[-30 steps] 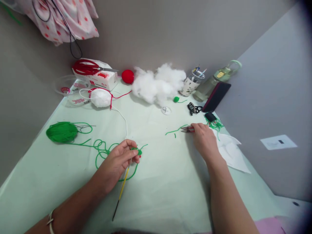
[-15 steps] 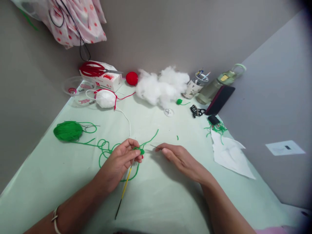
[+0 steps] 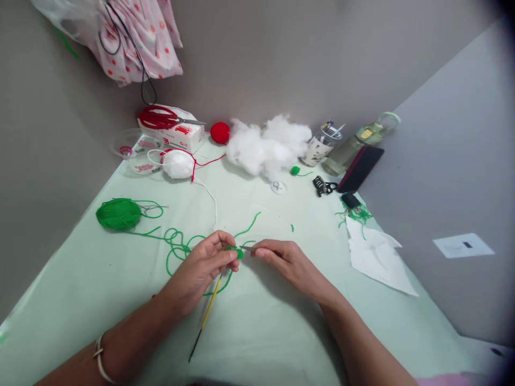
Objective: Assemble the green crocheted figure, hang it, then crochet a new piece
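My left hand point(image 3: 211, 262) is closed, pinching a small green crochet piece point(image 3: 240, 253) between thumb and fingers. Below those fingers a thin yellow stick with a dark end point(image 3: 208, 311) slants down toward me; whether the hand grips it is hidden. Closed in my right hand point(image 3: 284, 259) is a thin, pointed grey metal tool point(image 3: 247, 248), its tip at the green piece; its exact kind is unclear. Loose green yarn point(image 3: 176, 247) lies in loops left of my hands and leads back to a green yarn skein point(image 3: 118, 214).
Along the back stand a tissue box point(image 3: 189, 138) with red scissors point(image 3: 159, 117) on it, a red ball point(image 3: 220, 133), white stuffing point(image 3: 261, 150), a pen cup point(image 3: 317, 147) and a bottle point(image 3: 341, 155). White yarn point(image 3: 178, 164) lies left; torn paper point(image 3: 372, 249) lies right.
My right hand has moved slightly left, bringing the metal tool's tip to the green piece. My left hand still pinches that piece. The whole view has shifted a little.
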`<state>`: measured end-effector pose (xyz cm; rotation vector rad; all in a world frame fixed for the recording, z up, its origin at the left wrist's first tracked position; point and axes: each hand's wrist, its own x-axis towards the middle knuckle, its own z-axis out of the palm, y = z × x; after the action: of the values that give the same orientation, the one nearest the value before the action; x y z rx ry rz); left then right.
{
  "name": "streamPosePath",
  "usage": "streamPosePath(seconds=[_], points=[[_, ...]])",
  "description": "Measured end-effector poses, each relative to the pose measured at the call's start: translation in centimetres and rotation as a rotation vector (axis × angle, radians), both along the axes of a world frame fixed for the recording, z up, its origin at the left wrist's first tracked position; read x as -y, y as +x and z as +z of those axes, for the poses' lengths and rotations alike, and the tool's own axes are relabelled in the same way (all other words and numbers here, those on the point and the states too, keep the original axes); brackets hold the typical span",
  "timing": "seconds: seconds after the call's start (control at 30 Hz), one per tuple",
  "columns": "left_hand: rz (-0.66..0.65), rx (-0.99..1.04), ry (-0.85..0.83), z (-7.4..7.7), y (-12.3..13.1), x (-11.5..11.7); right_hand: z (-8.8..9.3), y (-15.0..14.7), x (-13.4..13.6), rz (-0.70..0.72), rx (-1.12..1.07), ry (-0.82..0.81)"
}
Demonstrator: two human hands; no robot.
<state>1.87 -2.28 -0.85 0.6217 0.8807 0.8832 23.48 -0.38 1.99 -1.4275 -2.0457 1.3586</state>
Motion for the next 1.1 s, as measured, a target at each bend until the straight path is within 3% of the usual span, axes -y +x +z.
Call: streamPosePath(seconds=[0.2,0.27,0.33,0.43,0.6,0.7,0.77,0.87,0.93,1.0,1.1], points=[[0.023,0.015,0.026,-0.5,0.0,0.2,-1.8,0.1,-0.7,-0.169,0.063,0.209],[0.067,0.026,0.032,-0.7,-0.1,0.2,-2.6,-0.5,-1.2,-0.188,0.212,0.331],[0.132,0.041,0.032,-0.9,-0.3,0.0,-3.4,-0.9,-1.8,-0.099,0.447,0.467],[0.217,0.072,0.031,-0.7,-0.7,-0.3,-4.1,-0.3,-2.7,-0.101,0.597,0.534],[0.273,0.129,0.017,-0.3,-1.1,-0.3,-3.3,4.9,-3.5,-0.348,0.767,0.637],[0.303,0.15,0.013,0.0,-0.8,0.0,-2.2,6.5,-2.3,-0.412,0.769,0.752],[0.329,0.173,0.01,0.2,-0.4,0.4,-1.5,5.5,-0.4,-0.367,0.713,0.844],[0.368,0.21,0.024,0.5,0.3,1.2,-1.3,1.7,3.5,-0.202,0.615,0.99],[0.38,0.226,0.036,0.4,0.8,2.0,-1.5,-1.3,6.1,0.042,0.544,1.21],[0.38,0.226,0.034,0.2,1.3,2.8,-1.8,-3.8,8.0,0.221,0.509,1.312],[0.371,0.217,0.024,-0.1,1.6,4.2,-1.9,-5.8,9.0,0.335,0.489,1.425]])
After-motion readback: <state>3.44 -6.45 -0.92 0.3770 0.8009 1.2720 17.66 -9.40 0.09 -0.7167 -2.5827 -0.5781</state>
